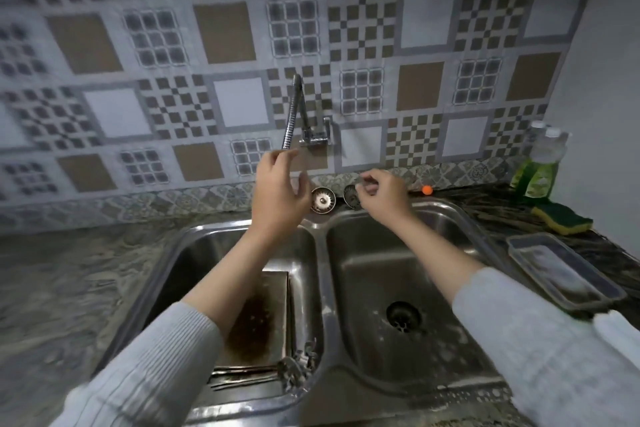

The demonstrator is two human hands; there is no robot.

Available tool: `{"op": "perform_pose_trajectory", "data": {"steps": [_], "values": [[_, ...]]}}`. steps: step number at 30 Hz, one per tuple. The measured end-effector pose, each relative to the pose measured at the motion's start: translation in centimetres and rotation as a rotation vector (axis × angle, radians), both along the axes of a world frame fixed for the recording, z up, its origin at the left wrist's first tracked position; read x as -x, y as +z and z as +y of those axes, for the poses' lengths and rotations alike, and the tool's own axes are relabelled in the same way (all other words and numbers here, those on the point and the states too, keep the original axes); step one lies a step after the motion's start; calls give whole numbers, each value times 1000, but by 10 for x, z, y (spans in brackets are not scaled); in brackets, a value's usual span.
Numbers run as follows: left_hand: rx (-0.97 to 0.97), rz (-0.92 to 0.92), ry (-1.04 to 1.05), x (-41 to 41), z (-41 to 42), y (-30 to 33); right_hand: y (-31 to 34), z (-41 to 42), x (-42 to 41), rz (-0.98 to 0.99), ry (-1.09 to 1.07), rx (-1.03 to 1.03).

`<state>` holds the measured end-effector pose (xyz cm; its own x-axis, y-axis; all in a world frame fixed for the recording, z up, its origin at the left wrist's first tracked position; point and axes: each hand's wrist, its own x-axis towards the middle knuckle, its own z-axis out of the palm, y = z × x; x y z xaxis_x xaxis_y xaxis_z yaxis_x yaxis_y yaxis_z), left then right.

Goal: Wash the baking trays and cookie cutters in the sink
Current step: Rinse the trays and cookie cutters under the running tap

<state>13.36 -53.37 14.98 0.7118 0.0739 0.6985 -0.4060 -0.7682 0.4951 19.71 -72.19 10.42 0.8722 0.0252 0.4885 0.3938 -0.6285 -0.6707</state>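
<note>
A baking tray (258,319) with a dark brown burnt patch lies in the left basin of the double steel sink (320,274). Metal cookie cutters (296,369) sit at that basin's near right corner. My left hand (280,191) is raised to the tip of the flexible faucet spout (290,118), thumb and fingers around its end. My right hand (382,196) is at the sink's back rim, fingers pinched on a tilted sink strainer (350,197). A second strainer (323,199) lies flat beside it. The right basin holds only foam around its drain (403,317).
On the dark counter to the right lies another rectangular tray (564,274). Behind it are a green-and-yellow sponge (562,218) and two green dish-soap bottles (540,173). A small orange ball (427,189) sits by the wall. A white cloth (620,333) is at the right edge.
</note>
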Motion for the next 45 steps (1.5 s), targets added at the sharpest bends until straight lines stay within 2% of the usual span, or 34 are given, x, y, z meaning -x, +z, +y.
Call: {"op": "perform_pose_trajectory", "data": {"steps": [6, 11, 15, 21, 27, 41, 45], "values": [[-53, 74, 91, -58, 3, 26, 33, 39, -83, 48, -15, -124], [-13, 55, 187, -89, 0, 32, 46, 46, -157, 95, -38, -171], [69, 87, 178, -106, 9, 27, 54, 50, -206, 140, -39, -132], [105, 0, 171, -113, 10, 17, 58, 66, -248, 172, 46, -54], [114, 56, 139, -117, 10, 11, 50, 71, -250, 135, 42, -129], [120, 155, 123, -120, 16, 11, 13, 51, -202, 32, 174, 9], [114, 155, 126, -121, 17, 9, 8, 51, -194, 16, 157, -28]]}}
